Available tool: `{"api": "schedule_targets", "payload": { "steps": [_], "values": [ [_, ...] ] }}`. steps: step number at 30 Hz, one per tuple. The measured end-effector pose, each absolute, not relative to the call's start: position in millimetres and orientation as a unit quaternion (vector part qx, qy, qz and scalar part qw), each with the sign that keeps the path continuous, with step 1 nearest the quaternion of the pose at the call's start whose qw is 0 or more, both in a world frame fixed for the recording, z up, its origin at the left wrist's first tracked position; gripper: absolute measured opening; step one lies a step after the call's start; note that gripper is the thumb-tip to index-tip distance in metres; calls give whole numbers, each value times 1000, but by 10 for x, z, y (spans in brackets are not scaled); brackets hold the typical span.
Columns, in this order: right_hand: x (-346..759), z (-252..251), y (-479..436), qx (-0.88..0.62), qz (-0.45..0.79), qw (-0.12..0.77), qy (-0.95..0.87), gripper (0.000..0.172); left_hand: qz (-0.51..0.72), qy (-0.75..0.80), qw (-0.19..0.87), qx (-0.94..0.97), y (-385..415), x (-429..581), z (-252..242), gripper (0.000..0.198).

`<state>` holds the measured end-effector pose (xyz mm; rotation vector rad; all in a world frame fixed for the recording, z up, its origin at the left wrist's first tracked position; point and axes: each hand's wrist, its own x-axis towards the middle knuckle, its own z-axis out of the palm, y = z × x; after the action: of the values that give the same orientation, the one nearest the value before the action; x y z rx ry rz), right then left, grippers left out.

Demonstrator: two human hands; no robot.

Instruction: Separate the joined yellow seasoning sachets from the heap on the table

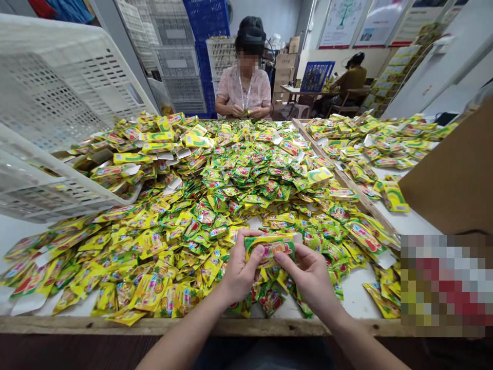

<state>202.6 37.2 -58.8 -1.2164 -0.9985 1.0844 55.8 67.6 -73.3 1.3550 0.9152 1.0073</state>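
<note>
Between my two hands is a small yellow and green candy box [271, 248], held level above the heap, its white end flap sticking out on the right. My left hand [243, 267] grips its left end, thumb across the printed front. The right end is pinched by my right hand [311, 270], with the thumb on the front and the fingers behind. Small yellow and green candy packets [154, 288] lie in a deep heap beneath and around both hands. Another flattish candy box [370, 241] with an open white flap rests to the right of my right hand.
A white plastic crate [69, 169] lies tipped at the left, with more boxes by its mouth. A wooden divider [339, 174] runs along the table's right side, near a cardboard carton [454, 174]. Across the table sits a co-worker [244, 87]; another person [352, 77] sits farther back.
</note>
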Motion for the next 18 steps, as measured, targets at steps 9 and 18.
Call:
{"api": "schedule_targets", "payload": {
  "steps": [9, 18],
  "values": [
    [2545, -553, 386, -580, 563, 434, -398, 56, 341, 343, 500, 718, 691, 529, -689, 46],
    [4057, 466, 1293, -716, 32, 554, -424, 41, 531, 435, 425, 589, 900, 408, -675, 53]
  ]
}}
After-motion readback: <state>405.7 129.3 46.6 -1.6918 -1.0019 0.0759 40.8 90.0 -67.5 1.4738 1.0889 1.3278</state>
